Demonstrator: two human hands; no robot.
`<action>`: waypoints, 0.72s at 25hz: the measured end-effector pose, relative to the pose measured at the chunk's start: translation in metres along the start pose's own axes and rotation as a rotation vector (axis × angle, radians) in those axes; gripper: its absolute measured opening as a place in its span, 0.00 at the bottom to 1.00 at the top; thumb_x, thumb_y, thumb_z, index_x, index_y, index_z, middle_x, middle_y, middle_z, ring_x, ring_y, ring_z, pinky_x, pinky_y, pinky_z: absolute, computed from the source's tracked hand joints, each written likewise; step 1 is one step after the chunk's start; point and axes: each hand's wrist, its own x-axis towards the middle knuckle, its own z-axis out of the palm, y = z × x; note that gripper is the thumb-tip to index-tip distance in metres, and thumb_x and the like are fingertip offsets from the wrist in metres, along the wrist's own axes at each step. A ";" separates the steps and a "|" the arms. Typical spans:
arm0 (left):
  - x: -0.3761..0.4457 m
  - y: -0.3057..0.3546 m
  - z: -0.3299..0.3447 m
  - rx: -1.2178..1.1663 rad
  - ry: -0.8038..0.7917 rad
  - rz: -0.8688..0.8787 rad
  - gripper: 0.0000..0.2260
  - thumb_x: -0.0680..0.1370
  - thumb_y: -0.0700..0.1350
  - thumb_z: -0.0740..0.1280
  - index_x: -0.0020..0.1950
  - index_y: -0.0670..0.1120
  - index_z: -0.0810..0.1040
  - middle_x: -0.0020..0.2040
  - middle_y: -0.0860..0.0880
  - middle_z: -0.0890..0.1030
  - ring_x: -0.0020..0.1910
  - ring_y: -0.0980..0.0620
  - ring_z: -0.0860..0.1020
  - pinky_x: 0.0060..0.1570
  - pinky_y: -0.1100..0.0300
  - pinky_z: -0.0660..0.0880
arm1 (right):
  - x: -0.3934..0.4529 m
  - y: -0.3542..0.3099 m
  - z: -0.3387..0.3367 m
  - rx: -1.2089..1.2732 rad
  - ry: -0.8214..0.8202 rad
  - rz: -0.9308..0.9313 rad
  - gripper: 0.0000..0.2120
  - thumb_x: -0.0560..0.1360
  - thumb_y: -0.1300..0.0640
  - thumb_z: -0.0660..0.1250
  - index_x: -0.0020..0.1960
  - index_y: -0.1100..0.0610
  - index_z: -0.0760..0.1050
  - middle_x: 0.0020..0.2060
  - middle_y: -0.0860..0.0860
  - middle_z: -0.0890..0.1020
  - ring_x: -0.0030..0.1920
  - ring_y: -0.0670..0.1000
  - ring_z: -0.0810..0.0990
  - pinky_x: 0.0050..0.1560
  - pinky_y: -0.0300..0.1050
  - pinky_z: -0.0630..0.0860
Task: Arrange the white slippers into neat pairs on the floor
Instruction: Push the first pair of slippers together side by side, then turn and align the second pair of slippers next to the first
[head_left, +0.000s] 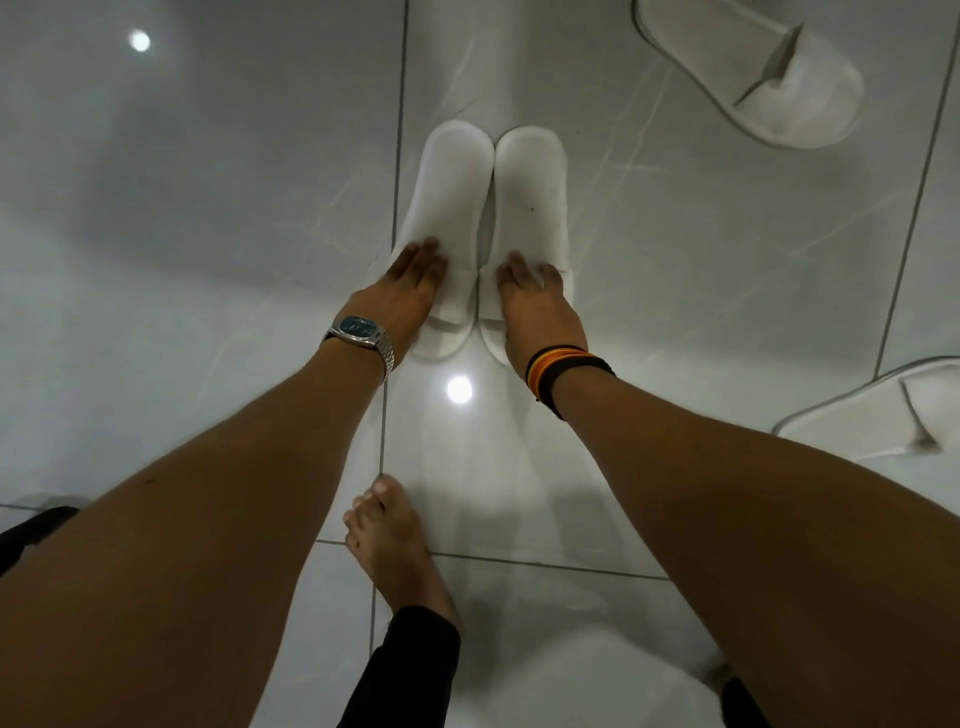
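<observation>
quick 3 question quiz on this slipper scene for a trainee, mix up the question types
1. True or false: the left hand and right hand each rest on one slipper of the middle pair.
2. How many slippers lie apart from that pair? A) none B) one C) two
3. Fill in: the left wrist wears a ____.

Key
1. True; the pair lies side by side, touching.
2. C: the far slipper and the near slipper, both at the right.
3. Watch; the right wrist wears coloured bands.
</observation>
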 end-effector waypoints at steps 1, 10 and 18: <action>-0.003 0.003 -0.004 0.002 -0.004 -0.008 0.42 0.74 0.29 0.68 0.81 0.43 0.48 0.82 0.44 0.45 0.80 0.44 0.50 0.63 0.44 0.74 | -0.003 0.002 0.001 0.018 0.018 -0.021 0.36 0.75 0.72 0.63 0.79 0.58 0.55 0.80 0.53 0.53 0.78 0.63 0.54 0.63 0.51 0.77; -0.032 0.167 -0.006 -0.057 0.169 0.062 0.40 0.73 0.29 0.62 0.80 0.40 0.46 0.81 0.39 0.50 0.79 0.41 0.53 0.75 0.45 0.61 | -0.074 0.117 -0.042 0.100 0.179 0.073 0.35 0.77 0.62 0.65 0.79 0.58 0.54 0.80 0.54 0.56 0.80 0.59 0.53 0.74 0.55 0.67; 0.120 0.306 -0.079 -0.203 0.341 0.091 0.30 0.80 0.40 0.57 0.80 0.39 0.49 0.81 0.38 0.50 0.80 0.40 0.50 0.77 0.46 0.53 | -0.125 0.288 -0.060 0.096 0.233 0.339 0.34 0.78 0.56 0.63 0.80 0.60 0.53 0.80 0.58 0.54 0.80 0.61 0.52 0.77 0.57 0.61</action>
